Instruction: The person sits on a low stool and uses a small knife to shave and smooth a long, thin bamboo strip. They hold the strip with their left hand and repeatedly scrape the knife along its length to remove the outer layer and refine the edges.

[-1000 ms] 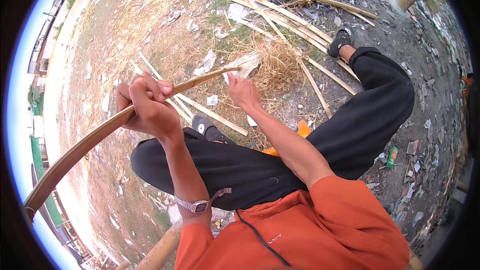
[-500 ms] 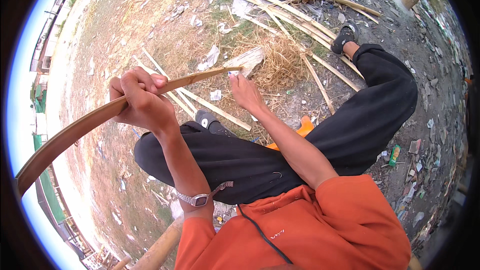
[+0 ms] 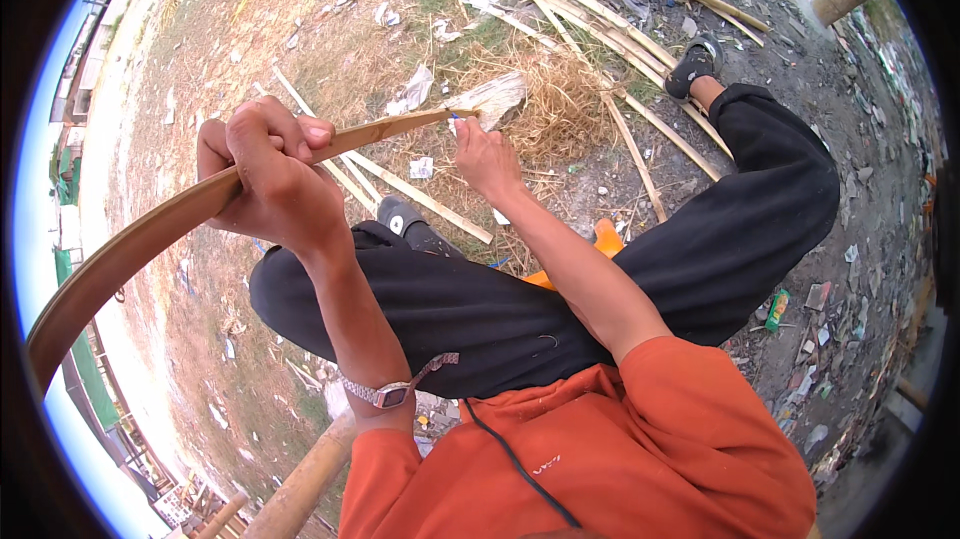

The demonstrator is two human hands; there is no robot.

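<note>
A long, curved bamboo strip runs from the lower left rim up to the middle of the view. My left hand is closed around it, knuckles up, with a metal watch loose on that wrist. At the strip's thin far end, my right hand is closed, its fingers up against the tip. A small blue bit shows by those fingertips; what it belongs to is hidden by the hand. Just beyond the tip lies a pale flat chunk on the ground.
Several split bamboo strips lie in a pile at the far right, beside dry straw. Two thin strips rest beyond my left knee. An orange object shows between my legs. A bamboo pole stands at lower left; litter covers the ground.
Both hands and the strip's far end sit slightly higher and further left in the view, partly because the view itself has shifted. Both hands keep their hold.
</note>
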